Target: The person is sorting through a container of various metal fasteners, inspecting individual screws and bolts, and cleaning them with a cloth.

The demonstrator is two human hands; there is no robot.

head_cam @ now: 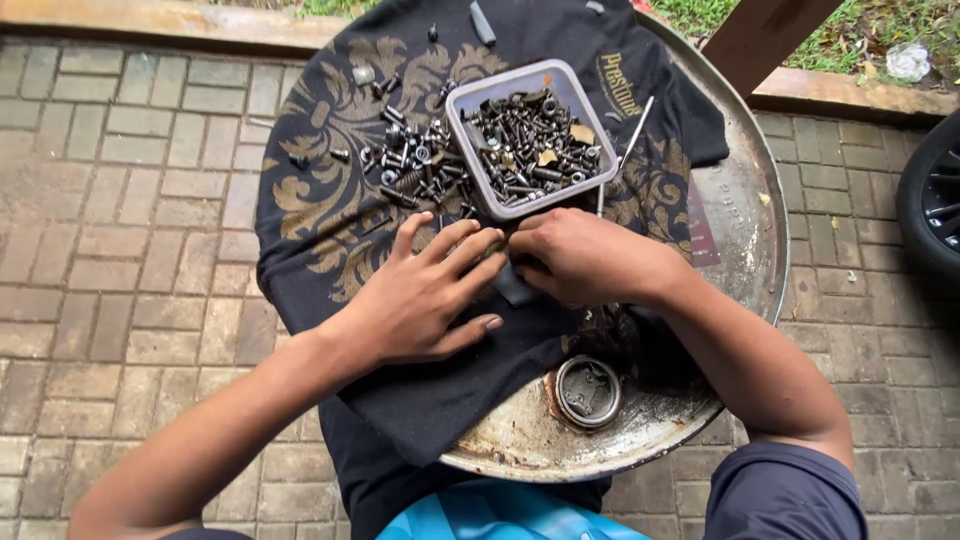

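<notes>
Resting flat, left hand [425, 295] lay spread, holding nothing | right hand [580, 255] clenched on small grey piece [515, 285] | plastic tub of screws [530, 140] at 12 o'clock, nearer right hand

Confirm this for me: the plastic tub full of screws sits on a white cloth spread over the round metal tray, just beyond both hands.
Wrong colour. The head view shows the tub on a black cloth with a gold pattern, spread over the round metal tray.
</notes>
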